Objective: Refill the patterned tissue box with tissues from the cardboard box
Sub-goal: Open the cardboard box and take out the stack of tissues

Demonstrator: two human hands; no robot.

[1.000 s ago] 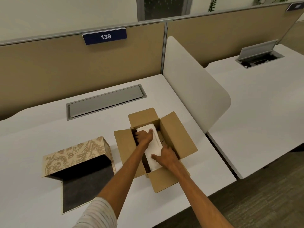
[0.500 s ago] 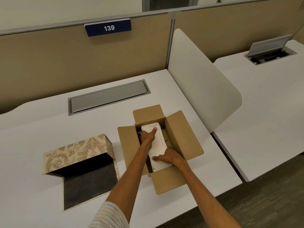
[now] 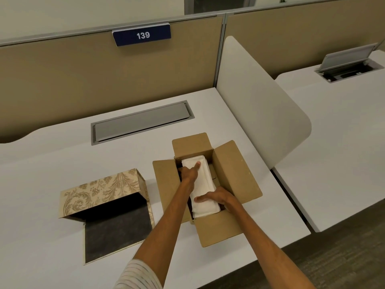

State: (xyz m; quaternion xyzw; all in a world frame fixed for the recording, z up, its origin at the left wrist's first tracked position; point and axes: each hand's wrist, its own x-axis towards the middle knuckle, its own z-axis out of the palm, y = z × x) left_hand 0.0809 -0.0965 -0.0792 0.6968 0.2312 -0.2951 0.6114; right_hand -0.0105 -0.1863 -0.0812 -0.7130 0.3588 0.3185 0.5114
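An open cardboard box [image 3: 235,176] sits on the white desk, all flaps folded out. Inside lies a white stack of tissues [image 3: 203,184], raised a little above the box's rim. My left hand [image 3: 188,173] grips the stack's far left side, thumb on top. My right hand [image 3: 214,198] holds the stack's near end, thumb across the top. The patterned tissue box [image 3: 100,188], gold and beige, stands open to the left with its dark lid panel [image 3: 116,228] flat on the desk.
A grey cable hatch [image 3: 141,122] is set into the desk [image 3: 52,155] behind the boxes. A white curved divider [image 3: 260,101] rises right of the cardboard box. A second desk [image 3: 343,132] with a raised hatch lies beyond it. Desk edge and floor are at the lower right.
The tissue stack has risen slightly in the cardboard box with both hands on it. My right hand has slid toward the stack's near end.
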